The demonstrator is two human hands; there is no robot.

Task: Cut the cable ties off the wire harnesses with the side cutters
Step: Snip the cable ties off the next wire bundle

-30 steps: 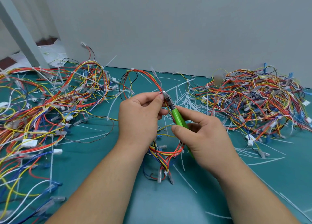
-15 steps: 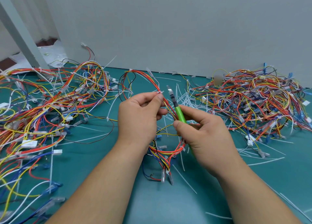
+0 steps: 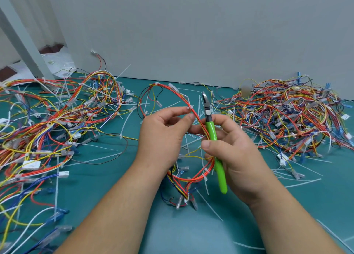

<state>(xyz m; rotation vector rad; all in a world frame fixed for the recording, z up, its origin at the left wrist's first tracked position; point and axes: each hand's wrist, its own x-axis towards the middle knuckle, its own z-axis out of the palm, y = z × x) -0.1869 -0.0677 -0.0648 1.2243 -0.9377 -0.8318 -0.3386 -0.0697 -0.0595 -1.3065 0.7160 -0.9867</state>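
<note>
Head: two hands (image 3: pixel 161 137) (image 3: pixel 237 154), one side cutters (image 3: pixel 211 129), one harness (image 3: pixel 198 119)

Side cutters (image 3: pixel 211 127): handles sleeved in smooth, glossy green plastic; head bare grey metal, dull sheen
Wire harness (image 3: pixel 180 93): thin wires in smooth plastic insulation, slight gloss
Cable tie (image 3: pixel 189 107) and loose cut ties (image 3: pixel 209 206): white plastic, semi-matt
Table (image 3: pixel 118 177): teal covering, matt, smooth
Wall (image 3: pixel 191 33) at the table's far edge: grey, matt, smooth

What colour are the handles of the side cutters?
Bright green, on the cutters in the right hand; the head view shows it best.
</note>
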